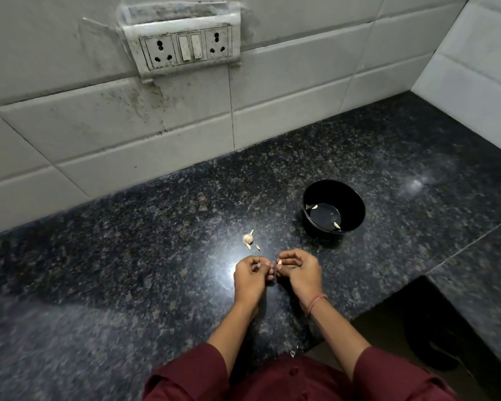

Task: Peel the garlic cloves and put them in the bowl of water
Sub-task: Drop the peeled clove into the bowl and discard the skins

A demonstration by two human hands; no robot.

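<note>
Left hand (250,274): low over the surface (145,256), fingers curled, the fingertips pinching a small pale clove (258,265).
Right hand (300,269): just beside the left, fingertips almost meeting it; fingers curled in, thumb and forefinger nipping a pale scrap (278,263). From here I can't tell if that scrap is loose skin or the clove's far end.
Bowl (355,204): black and round, standing upright on the surface beyond the right hand and a little to its right, apart from both hands.
Water (326,215): a shallow dark pool in the bottom of the bowl.
Peeled cloves: two in the water, one (314,206) at the left inner wall, one (336,225) at the near edge.
Garlic head (248,238): a small whitish lump with its stalk pointing up and to the right, lying on the surface just beyond the left hand.
Peel bits (258,248): a couple of tan flakes lying between the garlic head and the hands.
Surface: dark speckled stone, with a bright glare right under the hands.
Wall (113,134): pale tiles, stained, behind the surface.
Socket panel (185,49): on the wall, two sockets with two switches between them.
Thread (317,303): a reddish band round the right wrist.
Sleeves (191,371): maroon, ending below the elbows.
</note>
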